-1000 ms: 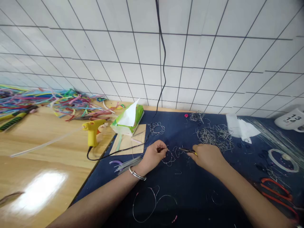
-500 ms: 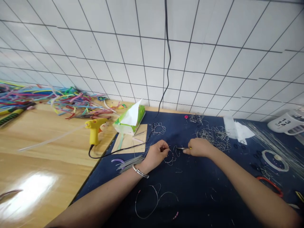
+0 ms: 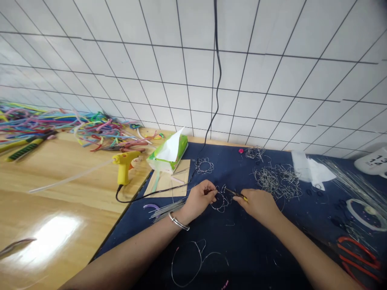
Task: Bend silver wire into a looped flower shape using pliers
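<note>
- Wire ring (image 3: 223,196): at three o'clock from my left hand (image 3: 198,200), whose fingertips pinch it.
- My right hand (image 3: 260,202) grips pliers (image 3: 235,193), tips towards ten o'clock.
- Wire tangle (image 3: 276,181): one o'clock from my right hand.

The bare left hand (image 3: 198,201) hides with its fingertips one part of the looped silver wire ring (image 3: 220,203). Inside the bare right hand (image 3: 261,205), most of the yellow-handled pliers' (image 3: 240,195) grip is covered. Rightmost, my view cuts the white mug with black digits (image 3: 373,162). The multicoloured fuzzy stems (image 3: 65,121) look blurred.
</note>
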Demonstrator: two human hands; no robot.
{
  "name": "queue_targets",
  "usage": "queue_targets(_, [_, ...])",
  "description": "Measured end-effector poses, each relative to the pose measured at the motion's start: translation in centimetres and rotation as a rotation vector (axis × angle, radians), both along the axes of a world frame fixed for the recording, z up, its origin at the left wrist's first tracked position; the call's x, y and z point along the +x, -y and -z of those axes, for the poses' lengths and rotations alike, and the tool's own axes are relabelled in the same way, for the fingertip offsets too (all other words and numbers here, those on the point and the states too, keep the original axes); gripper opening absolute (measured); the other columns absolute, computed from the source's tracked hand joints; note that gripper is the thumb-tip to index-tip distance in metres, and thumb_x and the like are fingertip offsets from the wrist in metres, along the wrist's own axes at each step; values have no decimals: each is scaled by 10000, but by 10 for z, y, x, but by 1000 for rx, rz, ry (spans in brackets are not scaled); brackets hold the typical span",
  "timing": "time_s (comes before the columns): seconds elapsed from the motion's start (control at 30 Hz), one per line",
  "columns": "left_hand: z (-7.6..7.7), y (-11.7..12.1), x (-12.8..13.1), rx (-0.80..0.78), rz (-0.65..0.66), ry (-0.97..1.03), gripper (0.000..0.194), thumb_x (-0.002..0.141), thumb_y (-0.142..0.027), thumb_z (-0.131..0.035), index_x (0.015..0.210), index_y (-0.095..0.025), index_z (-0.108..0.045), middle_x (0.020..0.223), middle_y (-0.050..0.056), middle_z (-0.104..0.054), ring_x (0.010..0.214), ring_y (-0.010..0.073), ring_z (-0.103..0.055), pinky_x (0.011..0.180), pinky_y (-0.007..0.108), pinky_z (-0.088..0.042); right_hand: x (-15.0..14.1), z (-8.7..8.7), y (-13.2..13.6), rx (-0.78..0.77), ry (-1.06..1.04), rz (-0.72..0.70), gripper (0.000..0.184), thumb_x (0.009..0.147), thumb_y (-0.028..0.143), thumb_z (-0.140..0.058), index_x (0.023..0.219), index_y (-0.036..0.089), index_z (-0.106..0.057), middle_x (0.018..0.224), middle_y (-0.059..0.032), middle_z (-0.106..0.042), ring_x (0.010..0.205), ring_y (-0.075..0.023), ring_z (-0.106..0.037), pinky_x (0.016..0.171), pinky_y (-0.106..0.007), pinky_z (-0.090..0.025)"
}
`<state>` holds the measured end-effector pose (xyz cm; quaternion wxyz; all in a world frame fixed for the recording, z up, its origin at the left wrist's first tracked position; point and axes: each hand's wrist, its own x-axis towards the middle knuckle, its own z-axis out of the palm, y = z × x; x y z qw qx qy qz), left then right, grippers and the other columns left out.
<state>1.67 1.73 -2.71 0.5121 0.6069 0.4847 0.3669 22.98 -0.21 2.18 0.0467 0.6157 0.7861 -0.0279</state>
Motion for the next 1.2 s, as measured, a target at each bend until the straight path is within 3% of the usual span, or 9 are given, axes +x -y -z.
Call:
queue_targets(0.23, [-2,2,-1,-83,38,88,117,782,-268,-524,822,-160,-500,897,48,-612,615,98,-597,565,240,-491,-8,13,12,216,-47,-67,334,862,425,-365,702,192,-543,644,-14,-580,562,-127,-521,505,-243,-261])
queue_targets(0.5, [-10,7,1,-57,40,81,97,780,-239,-527,795,-160,-472,825,23,-595,553,66,-537,551,221,-462,-10,13,14,301,-54,-112,285,852,368,-407,700,174,-551,629,-30,-559,582,-134,-500,557,-263,-283])
queue_targets(0.73, [-12,10,4,-39,20,101,77,810,-237,-487,813,-174,-443,618,-34,-547,544,86,-535,602,248,-453,-13,8,16,337,-32,-110,265,854,326,-403,709,165,-555,657,-51,-554,620,-145,-485,597,-280,-282])
queue_targets(0.93, [-18,12,5,-8,36,109,55,839,-226,-443,830,-177,-421,652,-33,-526,581,89,-541,638,255,-440,-14,6,17,359,-32,-114,270,865,317,-380,721,166,-552,662,-50,-539,616,-147,-467,598,-284,-273])
queue_targets(1.2, [-12,13,7,-45,64,153,64,827,-224,-461,836,-174,-422,734,-11,-521,574,84,-526,579,248,-453,-16,9,15,363,-24,-110,257,859,325,-398,721,166,-544,660,-46,-535,616,-146,-464,594,-283,-262])
